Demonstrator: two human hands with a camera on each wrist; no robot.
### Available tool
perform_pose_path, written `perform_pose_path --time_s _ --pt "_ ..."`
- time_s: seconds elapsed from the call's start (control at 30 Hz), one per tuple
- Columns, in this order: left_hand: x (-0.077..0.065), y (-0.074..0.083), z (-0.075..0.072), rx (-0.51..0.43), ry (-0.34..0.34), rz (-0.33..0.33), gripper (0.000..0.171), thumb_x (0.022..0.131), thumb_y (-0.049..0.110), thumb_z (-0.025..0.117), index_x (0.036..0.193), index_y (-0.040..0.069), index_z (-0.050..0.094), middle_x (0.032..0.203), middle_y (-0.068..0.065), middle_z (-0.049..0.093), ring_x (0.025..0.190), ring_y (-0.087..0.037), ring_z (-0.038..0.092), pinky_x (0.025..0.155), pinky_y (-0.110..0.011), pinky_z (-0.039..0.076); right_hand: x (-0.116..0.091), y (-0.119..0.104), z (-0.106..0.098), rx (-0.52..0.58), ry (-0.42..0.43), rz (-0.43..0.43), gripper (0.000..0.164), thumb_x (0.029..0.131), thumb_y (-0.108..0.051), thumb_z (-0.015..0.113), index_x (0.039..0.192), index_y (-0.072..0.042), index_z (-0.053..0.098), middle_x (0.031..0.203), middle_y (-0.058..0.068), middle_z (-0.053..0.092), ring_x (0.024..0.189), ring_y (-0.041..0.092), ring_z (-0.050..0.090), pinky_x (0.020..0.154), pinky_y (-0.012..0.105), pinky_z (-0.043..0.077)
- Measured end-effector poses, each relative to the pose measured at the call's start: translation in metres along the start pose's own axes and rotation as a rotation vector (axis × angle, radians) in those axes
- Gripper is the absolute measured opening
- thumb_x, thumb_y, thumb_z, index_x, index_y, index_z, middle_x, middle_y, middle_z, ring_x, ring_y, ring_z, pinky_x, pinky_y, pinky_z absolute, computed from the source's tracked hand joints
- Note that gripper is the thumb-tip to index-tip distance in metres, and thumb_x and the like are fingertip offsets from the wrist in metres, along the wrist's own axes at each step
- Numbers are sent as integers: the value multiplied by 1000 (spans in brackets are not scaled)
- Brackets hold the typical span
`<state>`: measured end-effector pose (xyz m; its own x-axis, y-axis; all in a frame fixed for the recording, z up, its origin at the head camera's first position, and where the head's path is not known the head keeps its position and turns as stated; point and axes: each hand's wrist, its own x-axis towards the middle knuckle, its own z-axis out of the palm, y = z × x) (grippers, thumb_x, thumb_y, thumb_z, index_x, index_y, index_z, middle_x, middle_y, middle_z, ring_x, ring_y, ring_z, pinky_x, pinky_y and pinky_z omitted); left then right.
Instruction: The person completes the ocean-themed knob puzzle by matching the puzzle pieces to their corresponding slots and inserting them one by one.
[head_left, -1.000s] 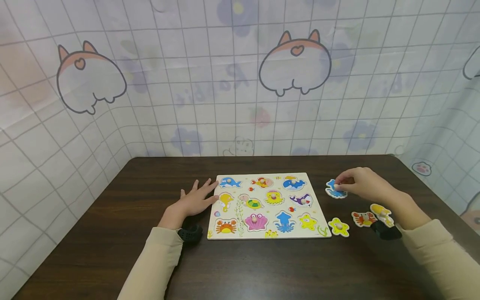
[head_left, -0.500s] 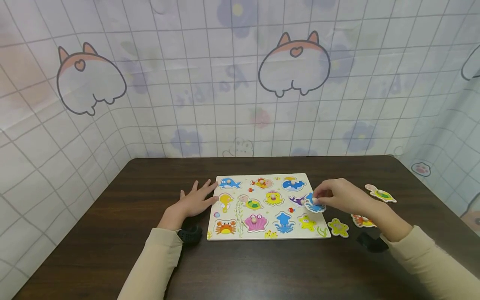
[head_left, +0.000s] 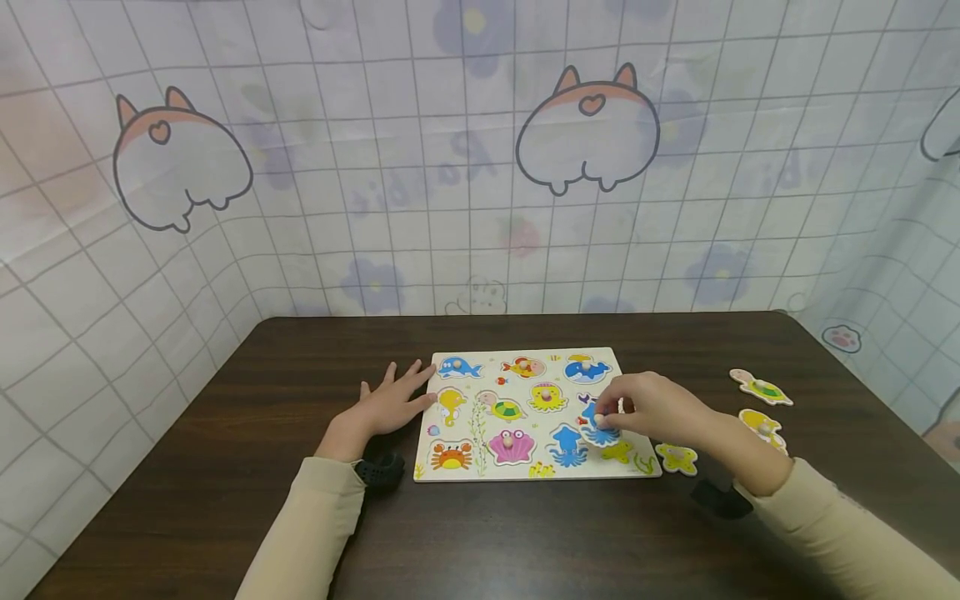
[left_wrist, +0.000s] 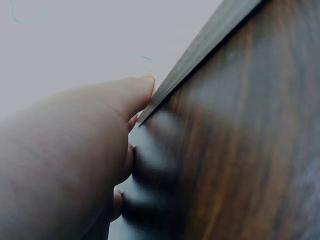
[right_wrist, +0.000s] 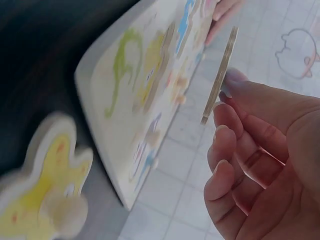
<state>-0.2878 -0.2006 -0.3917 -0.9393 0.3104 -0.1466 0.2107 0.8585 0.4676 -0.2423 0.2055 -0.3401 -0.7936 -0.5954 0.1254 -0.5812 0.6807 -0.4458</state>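
My right hand (head_left: 652, 407) pinches the small knob of a blue squid puzzle piece (head_left: 602, 433) above the right part of a white peg puzzle board (head_left: 487, 473). In the right wrist view the squid piece (right_wrist: 218, 77) appears edge-on, lifted off the board. Just left of it lies the blue squid shape (head_left: 567, 447) on the board; the yellow star shape (head_left: 617, 451) is partly covered by the piece. My left hand (head_left: 388, 408) is spread on the table, its fingertips and thumb touching the board's left edge. In the left wrist view the thumb (left_wrist: 142, 90) meets that edge.
Right of the board lie loose pieces: a yellow star (head_left: 677, 459), a green turtle (head_left: 761, 387) and a yellow piece (head_left: 763, 428). My right forearm hides the spot where the crab piece lay. Knobbed pieces sit in the board, including a pink shell (head_left: 512, 447) and yellow octopus (head_left: 547, 397).
My right hand has picked the squid piece off the table right of the board and carried it left and nearer, over the board. The left hand stays in place.
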Motion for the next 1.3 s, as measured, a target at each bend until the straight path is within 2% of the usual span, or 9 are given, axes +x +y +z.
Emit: perform_pose_path --time_s 0.1,0.43,0.83,1.3 --pt "0 1 0 -3 -1 2 67 108 45 48 166 21 24 171 -14 12 153 -46 -7 109 -78 -9 3 -3 5 -9 -9 -22 5 89 -14 82 93 -15 79 87 -11 67 69 6 53 60 25 48" --pt "0 1 1 -2 -5 14 66 109 44 48 166 20 24 170 -15 12 153 -47 -6 109 -79 -9 10 -11 17 -21 -101 -3 7 90 -24 81 92 -21 76 79 -15 60 70 5 52 60 25 45" --pt "2 -1 1 8 4 9 67 108 45 49 166 20 24 170 -14 12 153 -47 -7 109 -79 -10 15 -16 24 -47 -113 -24 9 90 -22 82 85 -22 74 75 -16 58 69 3 51 61 25 44" --pt "2 -2 1 11 2 2 67 108 46 48 166 22 23 171 -13 11 154 -45 -8 109 -78 -10 21 -17 29 -69 -130 26 8 89 -25 82 87 -22 75 77 -15 60 71 6 53 62 26 45"
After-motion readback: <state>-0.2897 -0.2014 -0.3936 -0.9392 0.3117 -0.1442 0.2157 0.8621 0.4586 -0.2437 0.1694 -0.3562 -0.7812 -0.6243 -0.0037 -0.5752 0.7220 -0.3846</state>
